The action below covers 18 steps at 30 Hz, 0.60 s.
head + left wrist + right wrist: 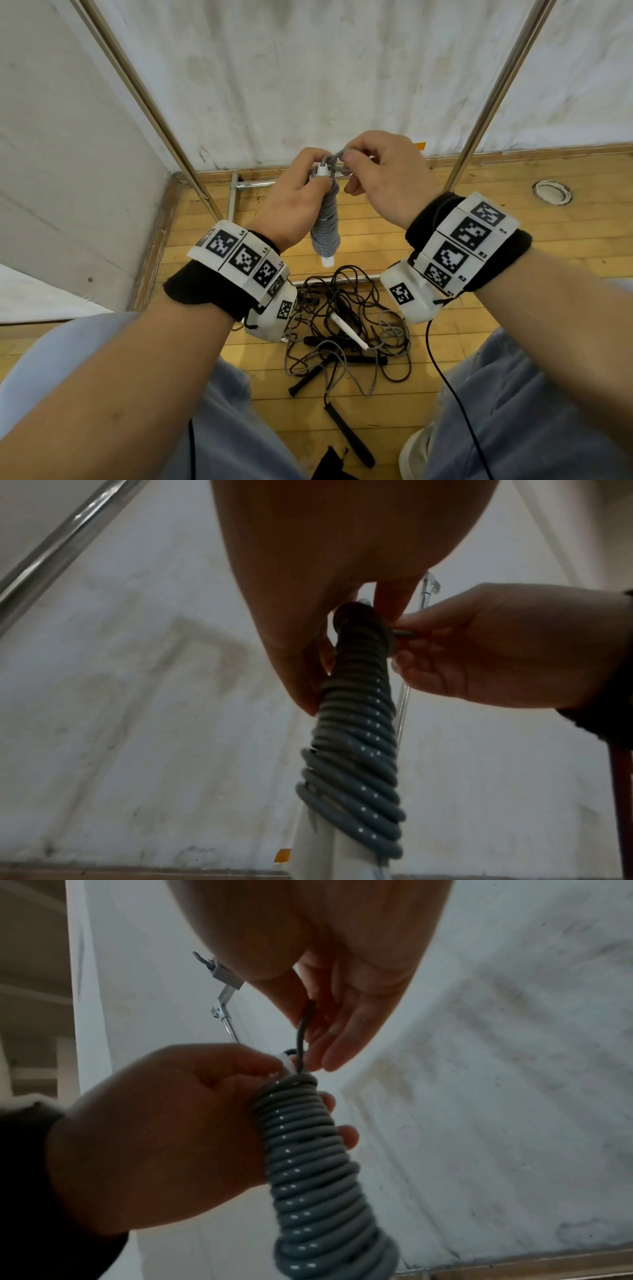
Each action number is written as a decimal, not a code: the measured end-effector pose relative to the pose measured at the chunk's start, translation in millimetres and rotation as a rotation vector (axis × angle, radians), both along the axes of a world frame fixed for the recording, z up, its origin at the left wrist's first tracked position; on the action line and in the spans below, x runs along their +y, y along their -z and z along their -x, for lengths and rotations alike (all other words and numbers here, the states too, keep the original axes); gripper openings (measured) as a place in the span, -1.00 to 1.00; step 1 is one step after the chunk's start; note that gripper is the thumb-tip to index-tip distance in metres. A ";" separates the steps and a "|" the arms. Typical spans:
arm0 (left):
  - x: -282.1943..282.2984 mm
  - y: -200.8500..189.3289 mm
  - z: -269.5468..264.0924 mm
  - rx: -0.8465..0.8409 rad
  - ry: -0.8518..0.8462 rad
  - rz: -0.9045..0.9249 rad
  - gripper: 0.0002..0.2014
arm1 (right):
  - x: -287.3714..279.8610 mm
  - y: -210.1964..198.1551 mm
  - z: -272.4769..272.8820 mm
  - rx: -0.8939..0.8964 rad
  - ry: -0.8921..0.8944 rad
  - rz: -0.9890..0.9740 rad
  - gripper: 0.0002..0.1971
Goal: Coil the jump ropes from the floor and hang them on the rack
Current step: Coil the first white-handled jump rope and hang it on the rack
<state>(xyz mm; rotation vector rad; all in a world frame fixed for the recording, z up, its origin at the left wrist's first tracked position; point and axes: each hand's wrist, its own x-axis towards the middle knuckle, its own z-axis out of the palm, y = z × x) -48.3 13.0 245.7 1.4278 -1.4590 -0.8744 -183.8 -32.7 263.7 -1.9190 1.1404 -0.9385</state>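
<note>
A grey jump rope [326,226] is wound in tight turns round its white handles and hangs upright in front of me. My left hand [301,192] grips the upper part of this coiled bundle [308,1164], fingers curled round it. My right hand [373,168] pinches the loose grey rope end [303,1031] in a small loop just above the bundle's top [359,620]. A white handle tip [327,262] sticks out below the coil. The rack's two metal poles [144,102] [493,102] rise on either side of my hands.
A tangle of dark and grey jump ropes [346,325] with black handles [349,435] and a white handle [347,330] lies on the wooden floor between my knees. The rack's base bar [253,185] runs along the white wall. A round floor fitting [551,192] sits at right.
</note>
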 end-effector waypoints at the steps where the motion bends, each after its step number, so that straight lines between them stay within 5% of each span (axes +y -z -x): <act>1: 0.6 0.4 0.8 -0.032 -0.012 0.031 -0.90 | 1.3 -0.4 -0.7 0.000 -0.020 0.005 -0.84; 11: -3.4 0.3 1.2 -0.124 -0.124 0.154 -0.91 | 0.9 3.9 -4.1 -0.069 0.016 0.014 -0.88; 18: 0.2 -8.0 2.9 -0.081 -0.183 0.195 -0.85 | 1.2 -3.2 -6.3 -0.272 0.034 -0.044 -0.83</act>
